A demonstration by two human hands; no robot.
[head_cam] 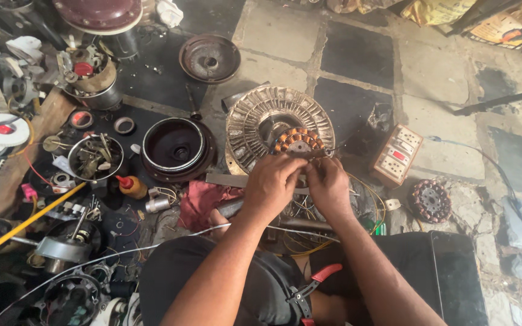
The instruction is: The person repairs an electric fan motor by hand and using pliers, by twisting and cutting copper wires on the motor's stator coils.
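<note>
Left hand: the left hand point(271, 181) is curled shut, pinching thin wires at the near edge of the copper coil ring point(298, 141).
Right hand: the right hand point(328, 184) touches the left one. Its fingers are bent in on the same wires, right below the coil ring.
Coil ring: it sits in the middle of a round, shiny fan motor shell point(278, 124) lying flat on the floor, just past both hands.
Wires: loose yellow wires point(367, 208) curl on the floor on the near side of the coil ring, under the right wrist.
Pliers: red-handled pliers point(312, 282) rest on the person's lap, well on the near side of the coil ring.
Dark bowl cover: a dark round motor cover point(176, 149) lies to the left of the coil ring, near it.
Switch board: a board with sockets point(398, 154) lies to the right of the coil ring.
What could go wrong: I think a hard tug could snap the thin wire. The pliers could slide off the lap if a leg moves.
</note>
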